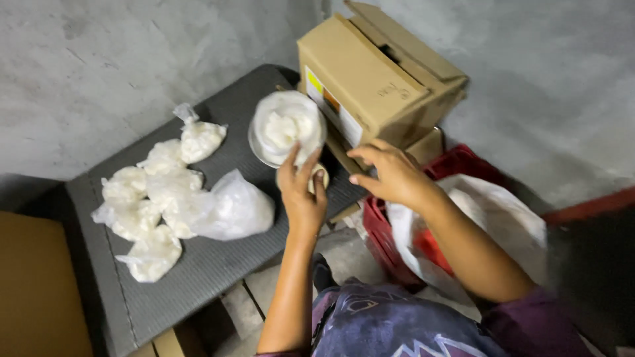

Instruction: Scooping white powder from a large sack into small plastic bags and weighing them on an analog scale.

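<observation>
Grey concrete surrounds a dark mat (218,258). Left hand (302,192) grips a bag-lined bowl (286,129); right hand (390,173) hovers open beside it, filled bags (165,198) lying leftward.

Tabletop (198,277): dark grey, ribbed
Filled bags (155,198): clear plastic, white contents
Cardboard box (370,73): tan, with yellow, orange and white label
Crate (380,231): red
Shirt (390,324): purple, patterned

Left hand (301,192) covers most of a small round object (321,177), kind indeterminable; red crate (397,248) largely concealed by a white plastic bag (493,218) and forearm; brown panel (36,291) cut by left edge; right-side area blurred, unreadable.
</observation>
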